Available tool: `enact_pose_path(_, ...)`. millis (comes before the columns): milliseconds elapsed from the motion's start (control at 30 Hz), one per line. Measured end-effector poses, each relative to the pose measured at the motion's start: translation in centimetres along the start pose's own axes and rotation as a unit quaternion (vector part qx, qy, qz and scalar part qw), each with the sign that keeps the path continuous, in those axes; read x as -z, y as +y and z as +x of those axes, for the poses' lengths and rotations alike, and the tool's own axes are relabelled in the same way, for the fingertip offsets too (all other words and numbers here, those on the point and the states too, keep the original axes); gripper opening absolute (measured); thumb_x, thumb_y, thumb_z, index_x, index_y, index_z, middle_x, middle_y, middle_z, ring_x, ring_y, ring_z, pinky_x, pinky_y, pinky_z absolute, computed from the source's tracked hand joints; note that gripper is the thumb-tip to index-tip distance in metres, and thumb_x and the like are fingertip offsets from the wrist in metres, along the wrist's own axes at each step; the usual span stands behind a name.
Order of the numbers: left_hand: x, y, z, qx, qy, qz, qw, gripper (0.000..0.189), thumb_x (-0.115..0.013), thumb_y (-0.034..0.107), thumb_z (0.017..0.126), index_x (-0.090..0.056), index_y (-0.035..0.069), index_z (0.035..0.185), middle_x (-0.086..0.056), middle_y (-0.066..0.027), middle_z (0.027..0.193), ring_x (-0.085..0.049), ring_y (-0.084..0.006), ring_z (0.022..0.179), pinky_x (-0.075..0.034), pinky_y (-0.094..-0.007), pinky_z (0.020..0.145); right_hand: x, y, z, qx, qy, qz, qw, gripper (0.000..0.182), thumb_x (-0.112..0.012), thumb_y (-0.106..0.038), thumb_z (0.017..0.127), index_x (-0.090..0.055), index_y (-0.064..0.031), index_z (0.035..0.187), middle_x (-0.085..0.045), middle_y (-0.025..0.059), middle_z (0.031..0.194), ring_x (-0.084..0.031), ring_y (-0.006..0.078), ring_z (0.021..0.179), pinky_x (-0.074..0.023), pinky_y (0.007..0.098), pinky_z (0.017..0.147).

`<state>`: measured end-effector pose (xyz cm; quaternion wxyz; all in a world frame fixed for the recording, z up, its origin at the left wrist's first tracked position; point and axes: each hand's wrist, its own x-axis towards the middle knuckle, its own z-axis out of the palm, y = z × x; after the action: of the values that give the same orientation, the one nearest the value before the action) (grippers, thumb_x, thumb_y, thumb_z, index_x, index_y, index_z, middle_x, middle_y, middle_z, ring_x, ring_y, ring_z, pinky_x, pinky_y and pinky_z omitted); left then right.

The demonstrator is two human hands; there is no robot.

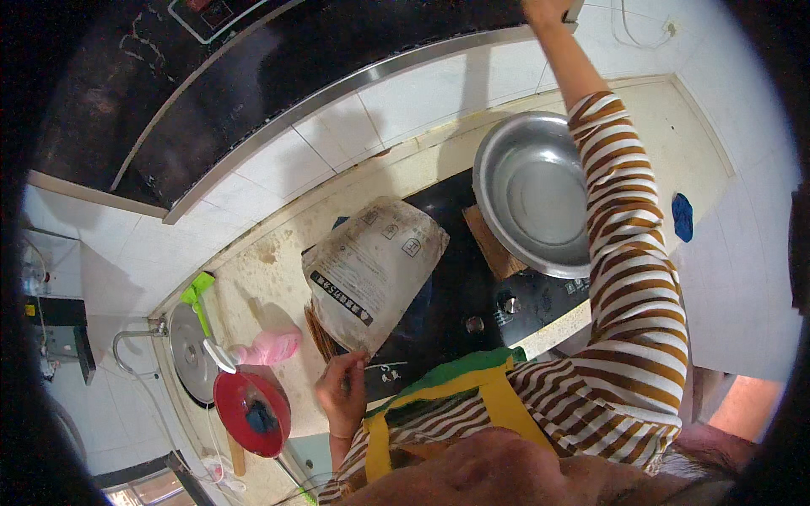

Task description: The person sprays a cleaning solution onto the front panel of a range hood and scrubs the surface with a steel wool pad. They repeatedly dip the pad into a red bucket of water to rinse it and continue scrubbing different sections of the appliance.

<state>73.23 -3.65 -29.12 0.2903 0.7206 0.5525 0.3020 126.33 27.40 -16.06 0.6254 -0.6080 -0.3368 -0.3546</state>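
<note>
My left hand (343, 393) is at the counter's front edge, fingers curled, with its fingertips at the lower corner of a stained white printed sheet or flattened bag (373, 265). Whether the fingers pinch that corner is unclear. The sheet lies over part of a black glass cooktop (436, 316), and thin brown sticks (321, 332) show beneath its left edge. My right arm reaches far up past a wide steel basin (538, 183). At the picture's top edge, my right hand (545, 11) is at the end of the dark range hood (316, 82); its fingers are largely cut off.
A brown block (490, 243) sits under the basin's near side. Leftward are a pink bottle (276, 346), a red bowl (243, 392) holding something dark blue, a green-headed brush (198, 288) and a round steel sink (186, 354). A blue cloth (682, 217) is at right.
</note>
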Motion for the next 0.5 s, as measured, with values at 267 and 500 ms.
enact_pose_path(267, 0.0, 0.9, -0.5, -0.035, -0.021, -0.019, 0.999, 0.011, -0.061, -0.002, 0.081, -0.066, 0.001, 0.090, -0.067, -0.0130, 0.082, -0.066, -0.0255, 0.075, -0.051, -0.0316, 0.069, -0.9, -14.8, -8.2, 0.227, -0.163, 0.093, 0.956, 0.024, -0.064, -0.016, 0.075, -0.050, -0.0068, 0.093, -0.056, 0.0151, 0.092, -0.060, 0.0348, 0.085, -0.0529, 0.0445, 0.068)
enact_pose_path(500, -1.0, -0.2, -1.9, -0.032, -0.004, 0.007, 0.999, 0.011, -0.061, -0.002, 0.080, -0.066, 0.001, 0.089, -0.066, -0.0125, 0.081, -0.066, -0.0247, 0.074, -0.050, -0.0316, 0.066, -0.3, -6.2, -0.5, 0.090, -0.081, 0.011, 0.993, 0.024, -0.058, -0.015, 0.078, -0.053, -0.0034, 0.098, -0.062, 0.0217, 0.092, -0.061, 0.0423, 0.083, -0.0502, 0.0504, 0.073)
